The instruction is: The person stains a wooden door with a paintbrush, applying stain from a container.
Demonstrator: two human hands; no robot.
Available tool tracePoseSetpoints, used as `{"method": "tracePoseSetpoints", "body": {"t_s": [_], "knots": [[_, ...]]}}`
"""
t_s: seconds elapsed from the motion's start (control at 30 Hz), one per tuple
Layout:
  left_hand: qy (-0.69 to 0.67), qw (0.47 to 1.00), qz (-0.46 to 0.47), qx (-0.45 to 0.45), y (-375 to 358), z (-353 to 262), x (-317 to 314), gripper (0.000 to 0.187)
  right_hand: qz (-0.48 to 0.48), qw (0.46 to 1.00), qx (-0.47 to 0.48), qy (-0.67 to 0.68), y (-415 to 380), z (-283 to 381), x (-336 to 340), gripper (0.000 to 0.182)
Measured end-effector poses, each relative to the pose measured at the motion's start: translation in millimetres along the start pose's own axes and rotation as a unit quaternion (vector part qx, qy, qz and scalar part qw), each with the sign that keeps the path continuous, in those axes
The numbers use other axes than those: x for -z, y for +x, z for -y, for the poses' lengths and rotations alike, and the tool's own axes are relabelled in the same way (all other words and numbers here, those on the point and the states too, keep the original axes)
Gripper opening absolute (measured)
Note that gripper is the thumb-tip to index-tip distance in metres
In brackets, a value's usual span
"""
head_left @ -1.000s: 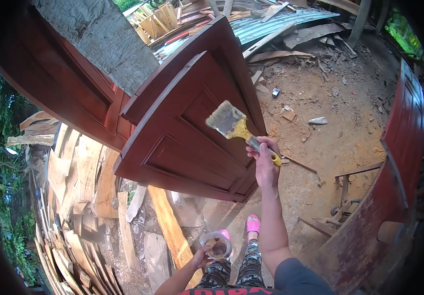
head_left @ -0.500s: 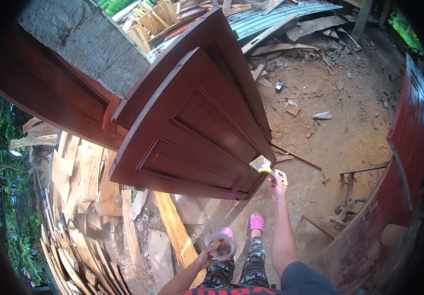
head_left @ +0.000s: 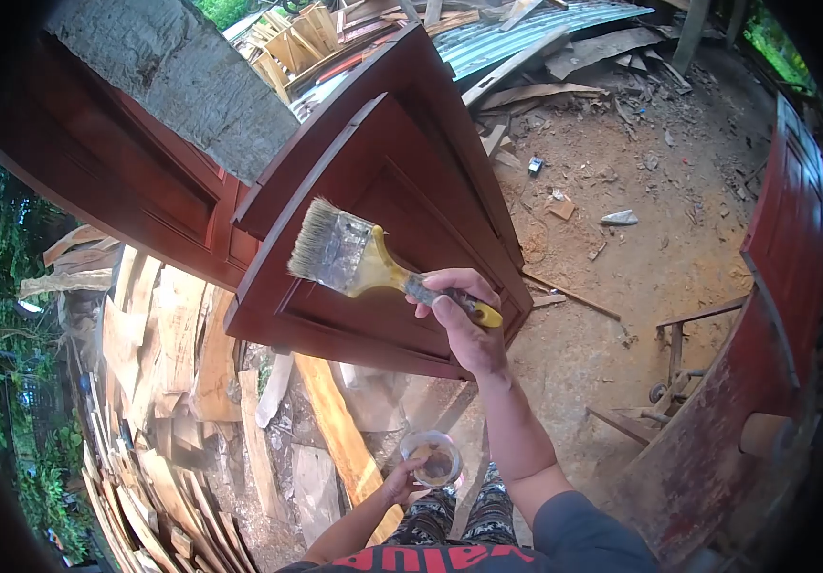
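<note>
My right hand [head_left: 464, 320] is clamped around the yellow handle of a paintbrush [head_left: 354, 258], fingers wrapped tight. I hold the brush raised in front of the dark red door panel [head_left: 392, 220], bristles pointing up and to the left; whether they touch the wood I cannot tell. My left hand [head_left: 400, 480] grips a small clear cup [head_left: 432, 458] of brown liquid, low near my knees. Scrap boards [head_left: 173, 353] lie stacked on the ground to the left.
</note>
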State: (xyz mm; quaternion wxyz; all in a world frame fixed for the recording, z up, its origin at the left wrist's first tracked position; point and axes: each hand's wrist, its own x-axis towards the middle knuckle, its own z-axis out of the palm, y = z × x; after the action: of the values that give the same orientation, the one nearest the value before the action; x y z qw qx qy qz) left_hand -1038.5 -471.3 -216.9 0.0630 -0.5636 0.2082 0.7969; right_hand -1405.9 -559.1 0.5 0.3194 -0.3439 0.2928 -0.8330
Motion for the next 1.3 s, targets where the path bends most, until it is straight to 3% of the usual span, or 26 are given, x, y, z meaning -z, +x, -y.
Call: {"method": "tracePoseSetpoints", "body": {"t_s": [0.13, 0.27, 0.37, 0.47, 0.53, 0.67, 0.73, 0.83, 0.97, 1.13, 1.17, 1.23, 1.3], "knots": [[-0.005, 1.0, 0.021, 0.001, -9.8, 7.1, 13.8, 0.061, -0.104, 0.99, -0.098, -0.006, -44.3, -51.4, 44.2, 0.018], [-0.006, 1.0, -0.023, -0.002, -29.6, 18.0, 27.6, 0.064, -0.289, 0.927, -0.222, 0.092, -160.6, -121.3, 141.4, 0.019], [0.002, 0.998, -0.055, 0.011, -37.3, 28.4, 45.1, 0.064, -0.396, 0.863, -0.309, -0.048, -237.7, -160.1, 178.6, 0.02], [0.0, 0.999, -0.048, 0.016, -41.9, 39.5, 69.1, 0.063, -0.383, 0.858, -0.307, -0.151, -275.6, -201.4, 182.5, 0.015], [0.002, 0.999, -0.031, 0.014, -47.2, 42.2, 81.6, 0.063, -0.394, 0.86, -0.307, -0.105, -236.2, -169.2, 123.1, 0.016], [0.032, 0.999, -0.026, -0.004, -71.7, 24.2, 75.8, 0.067, -0.225, 0.959, -0.162, -0.051, -149.1, -87.1, -18.5, 0.016], [0.057, 0.998, -0.012, -0.01, -84.6, 20.3, 77.8, 0.071, -0.128, 0.984, -0.121, 0.017, -129.8, -60.3, -72.0, 0.015], [0.058, 0.998, 0.004, -0.022, -89.5, 18.5, 97.5, 0.073, -0.041, 0.999, -0.025, -0.009, -117.9, -43.7, -103.4, 0.017], [0.041, 0.999, -0.005, -0.026, -85.0, 36.1, 141.9, 0.072, -0.171, 0.98, -0.101, 0.022, -161.6, -97.1, -42.7, 0.018], [0.025, 0.999, -0.024, 0.031, -77.0, 62.7, 173.2, 0.072, -0.406, 0.881, -0.23, -0.081, -274.5, -182.9, 89.2, 0.019], [0.026, 0.999, -0.023, 0.034, -72.6, 69.9, 178.1, 0.072, -0.409, 0.878, -0.234, -0.082, -300.1, -205.7, 108.1, 0.019], [0.028, 0.999, -0.023, 0.035, -71.2, 77.8, 180.1, 0.072, -0.407, 0.836, -0.25, -0.268, -334.9, -242.3, 130.8, 0.018], [0.035, 0.999, -0.018, 0.036, -73.7, 77.7, 172.5, 0.072, -0.405, 0.843, -0.252, -0.248, -329.8, -238.4, 102.6, 0.018]]}}
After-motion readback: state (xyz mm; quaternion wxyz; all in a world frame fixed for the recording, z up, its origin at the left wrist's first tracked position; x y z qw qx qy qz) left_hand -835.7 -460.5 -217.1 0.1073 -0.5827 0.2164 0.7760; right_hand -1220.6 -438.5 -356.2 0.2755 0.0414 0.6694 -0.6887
